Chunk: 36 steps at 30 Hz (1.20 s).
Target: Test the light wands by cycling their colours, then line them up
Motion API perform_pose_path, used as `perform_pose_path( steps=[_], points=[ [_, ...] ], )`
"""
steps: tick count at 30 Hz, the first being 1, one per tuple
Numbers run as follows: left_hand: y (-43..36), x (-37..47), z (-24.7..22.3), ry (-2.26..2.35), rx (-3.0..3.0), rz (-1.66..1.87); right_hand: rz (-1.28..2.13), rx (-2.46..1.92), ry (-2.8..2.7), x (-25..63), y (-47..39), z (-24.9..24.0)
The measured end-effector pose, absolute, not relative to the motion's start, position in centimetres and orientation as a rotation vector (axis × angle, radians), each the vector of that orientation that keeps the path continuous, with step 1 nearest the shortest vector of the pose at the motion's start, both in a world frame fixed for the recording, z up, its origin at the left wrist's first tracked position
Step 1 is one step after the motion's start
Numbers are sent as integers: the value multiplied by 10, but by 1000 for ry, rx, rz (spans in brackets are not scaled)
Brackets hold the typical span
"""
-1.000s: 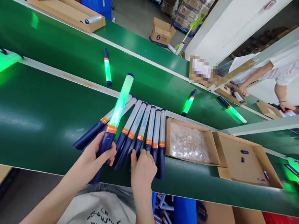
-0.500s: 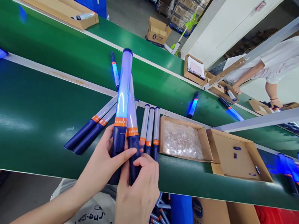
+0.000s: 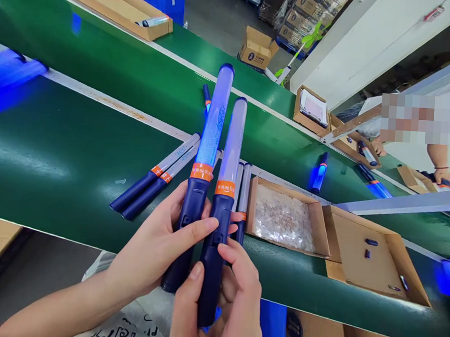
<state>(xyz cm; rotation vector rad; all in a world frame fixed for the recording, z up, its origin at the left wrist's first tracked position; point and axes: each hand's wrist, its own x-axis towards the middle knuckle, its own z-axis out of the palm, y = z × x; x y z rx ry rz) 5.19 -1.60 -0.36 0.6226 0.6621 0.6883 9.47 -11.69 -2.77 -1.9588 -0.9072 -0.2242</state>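
While the left hand curls its fingers round the handle of a blue-lit stick, its thumb reaches across onto a paler stick, which the right hand's fingers grip lower down. Both are held above the counter's near edge. Two slanted sticks point toward its far edge, left of a carton.
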Motion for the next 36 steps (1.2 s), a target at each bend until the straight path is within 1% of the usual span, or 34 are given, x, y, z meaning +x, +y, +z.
perform_pose_path(
  steps=[6, 18, 25, 31, 36],
  points=[
    [-18, 55, -2, 581, 509, 673, -315, -2057, -971, 96, -111, -12],
    [-15, 54, -1, 592, 456, 630, -348, -1958, -1071, 104, -111, -13],
    [-13, 52, -2, 553, 551, 638, -172, -1871, -1364, 141, -125, 3],
    [-16, 46, 1, 614, 612, 590, -138, -1690, -1335, 185, -96, 18],
    [-16, 44, 3, 629, 614, 567, -69, -1592, -1426, 193, -78, 18]
  ],
)
